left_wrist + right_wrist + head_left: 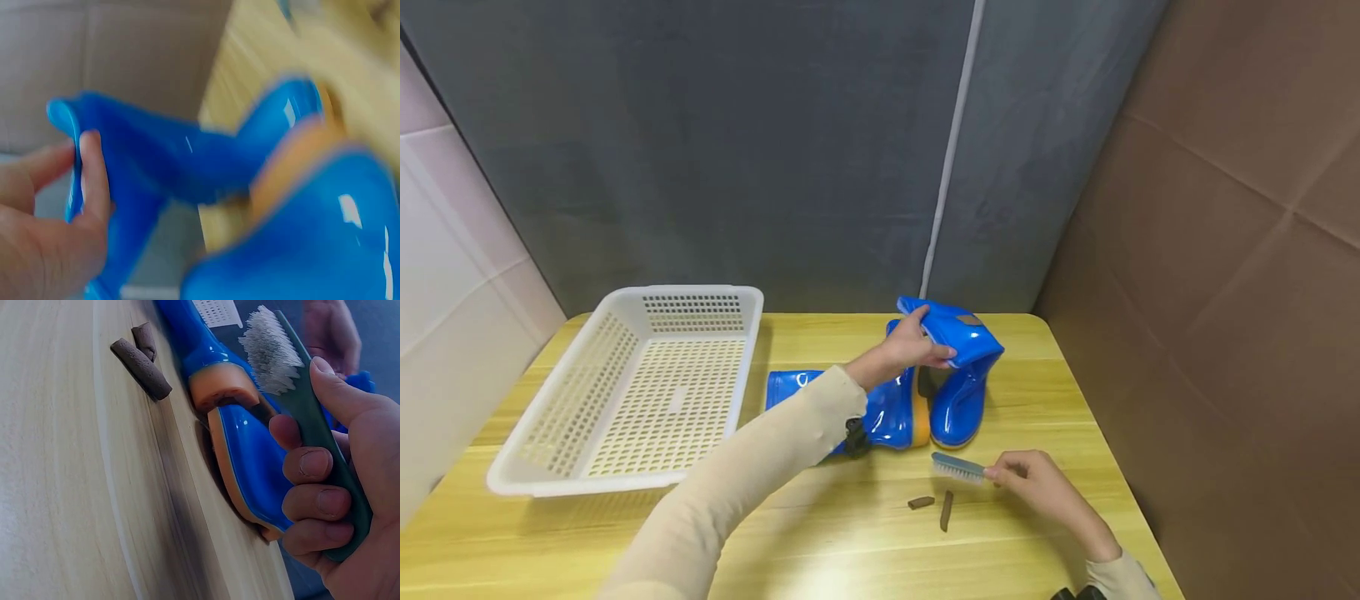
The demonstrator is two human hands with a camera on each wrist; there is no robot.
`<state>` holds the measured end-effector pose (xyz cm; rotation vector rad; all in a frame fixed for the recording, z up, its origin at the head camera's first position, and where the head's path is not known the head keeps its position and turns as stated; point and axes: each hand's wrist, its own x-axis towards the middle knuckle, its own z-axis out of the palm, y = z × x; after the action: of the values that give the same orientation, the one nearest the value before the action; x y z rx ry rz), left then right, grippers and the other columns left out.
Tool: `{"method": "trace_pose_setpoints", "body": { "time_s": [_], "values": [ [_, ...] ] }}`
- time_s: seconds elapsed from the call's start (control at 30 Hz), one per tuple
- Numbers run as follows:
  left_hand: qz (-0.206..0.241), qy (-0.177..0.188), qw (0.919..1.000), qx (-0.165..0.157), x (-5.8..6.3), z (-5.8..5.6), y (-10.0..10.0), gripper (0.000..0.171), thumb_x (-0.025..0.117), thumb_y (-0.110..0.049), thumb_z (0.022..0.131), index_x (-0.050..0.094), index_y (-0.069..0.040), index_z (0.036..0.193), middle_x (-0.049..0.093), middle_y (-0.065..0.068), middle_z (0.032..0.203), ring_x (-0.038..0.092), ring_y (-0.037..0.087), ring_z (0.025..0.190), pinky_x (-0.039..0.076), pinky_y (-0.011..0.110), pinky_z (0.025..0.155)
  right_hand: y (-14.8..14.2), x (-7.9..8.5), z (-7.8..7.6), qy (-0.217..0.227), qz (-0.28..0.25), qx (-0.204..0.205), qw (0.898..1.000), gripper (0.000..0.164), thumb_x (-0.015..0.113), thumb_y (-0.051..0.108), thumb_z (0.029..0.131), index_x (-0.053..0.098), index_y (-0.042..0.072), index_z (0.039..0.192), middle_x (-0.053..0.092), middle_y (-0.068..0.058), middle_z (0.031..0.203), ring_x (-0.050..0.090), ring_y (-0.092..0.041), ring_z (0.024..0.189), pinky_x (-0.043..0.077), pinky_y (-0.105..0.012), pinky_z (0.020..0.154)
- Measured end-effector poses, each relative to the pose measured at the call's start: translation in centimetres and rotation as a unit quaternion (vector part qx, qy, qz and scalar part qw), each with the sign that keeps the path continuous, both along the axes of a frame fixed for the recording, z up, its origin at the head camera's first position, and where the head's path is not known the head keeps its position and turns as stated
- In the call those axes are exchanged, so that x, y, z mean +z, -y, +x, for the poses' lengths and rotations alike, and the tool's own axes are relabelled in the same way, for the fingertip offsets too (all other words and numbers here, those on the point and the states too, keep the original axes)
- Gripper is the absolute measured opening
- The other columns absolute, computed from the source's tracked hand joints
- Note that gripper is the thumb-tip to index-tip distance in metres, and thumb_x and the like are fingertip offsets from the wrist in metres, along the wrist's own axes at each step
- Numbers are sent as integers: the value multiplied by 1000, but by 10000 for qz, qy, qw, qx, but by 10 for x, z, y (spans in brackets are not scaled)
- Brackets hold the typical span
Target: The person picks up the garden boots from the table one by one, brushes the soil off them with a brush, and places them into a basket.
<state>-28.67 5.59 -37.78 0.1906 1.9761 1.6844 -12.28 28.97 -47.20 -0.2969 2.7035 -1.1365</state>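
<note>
My left hand (921, 342) pinches the rim of a blue rubber boot (961, 404) that stands with its toe toward me. In the left wrist view, thumb and fingers straddle the top edge of that boot (162, 150). A brown patch (970, 320) shows on its tilted shaft. The second blue boot (889, 417) lies on its side next to it, orange sole facing the first. My right hand (1037, 483) grips a scrubbing brush (340, 487) by its green handle, fingers wrapped round it. The white bristles (272, 353) point down over the table, apart from the boots.
Two brown rolled pieces (947, 510) lie on the wooden table (820, 533) in front of the boots. A white plastic basket (752, 333) with holes stands at the left. Grey fabric (737, 150) hangs behind the table, and brown fabric (1225, 275) rises along the right side.
</note>
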Motion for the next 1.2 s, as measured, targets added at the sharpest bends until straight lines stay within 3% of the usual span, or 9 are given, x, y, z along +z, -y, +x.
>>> {"method": "trace_pose_setpoints", "body": {
  "time_s": [0.17, 0.33, 0.47, 0.57, 0.77, 0.83, 0.9, 1.03, 1.2],
  "values": [
    [582, 697, 9940, 607, 16, 19, -22, 96, 70, -10, 91, 3, -17, 160, 55, 21, 139, 76, 23, 92, 59, 30, 89, 1, -1, -1, -41, -40, 49, 10000, 36, 62, 42, 95, 69, 11, 78, 60, 3, 73, 44, -1, 63, 39, -19, 55],
    [1500, 1251, 9726, 1258, 31, 32, -40, 100, 67, -5, 92, -4, -18, 160, 50, 22, 145, 76, 19, 90, 57, 30, 93, 0, -2, -1, -148, -120, 158, 9997, 34, 62, 39, 96, 69, 10, 79, 59, -1, 70, 44, 0, 62, 41, -20, 56],
    [2097, 1211, 9594, 1447, 41, 34, -45, 103, 65, 0, 92, -10, -19, 159, 42, 24, 152, 76, 19, 93, 59, 26, 86, -1, -1, 0, -258, -104, 141, 9995, 33, 62, 38, 96, 69, 11, 79, 63, 0, 72, 47, -1, 64, 43, -20, 58],
    [1971, 1126, 9634, 1425, 43, 33, -42, 102, 65, 0, 92, -8, -21, 160, 44, 24, 151, 76, 17, 83, 60, 24, 79, -1, 0, 0, -299, -103, 120, 9994, 32, 62, 37, 96, 70, 10, 79, 63, 3, 74, 49, -1, 66, 44, -20, 60],
    [829, 654, 9911, 814, 30, 28, -26, 99, 68, -3, 90, 2, -24, 161, 47, 23, 148, 70, 12, 64, 61, 25, 73, 0, 3, 2, -170, -90, 53, 9998, 35, 63, 38, 96, 70, 9, 80, 64, 0, 74, 48, -1, 65, 43, -20, 58],
    [501, 457, 9957, 635, 24, 26, -19, 98, 69, -3, 90, 5, -23, 161, 42, 23, 151, 70, 14, 64, 61, 26, 71, 1, 4, 2, -134, -76, 30, 9999, 35, 63, 39, 95, 70, 8, 80, 64, -2, 74, 47, -1, 64, 43, -20, 57],
    [227, 304, 9979, 532, 17, 24, -11, 96, 69, -3, 89, 8, -21, 160, 41, 24, 150, 69, 15, 63, 61, 27, 68, 1, 4, 3, -123, -76, 49, 9999, 34, 63, 39, 95, 70, 9, 80, 64, -2, 74, 46, -1, 64, 42, -20, 57],
    [170, 144, 9977, 647, 3, 22, 2, 90, 66, -4, 88, 14, -16, 159, 61, 26, 129, 72, 18, 64, 61, 26, 61, 1, 5, 4, -112, -103, 98, 9998, 33, 63, 38, 95, 69, 9, 80, 64, 0, 75, 45, -1, 64, 41, -19, 56],
    [527, 123, 9938, 971, -10, 20, 11, 81, 67, -20, 94, 19, -10, 158, 66, 24, 126, 76, 33, 92, 61, 27, 63, 0, 5, 4, -108, -48, 101, 9999, 34, 63, 39, 95, 69, 9, 79, 65, -3, 75, 45, -2, 63, 41, -19, 56]
  ]
}}
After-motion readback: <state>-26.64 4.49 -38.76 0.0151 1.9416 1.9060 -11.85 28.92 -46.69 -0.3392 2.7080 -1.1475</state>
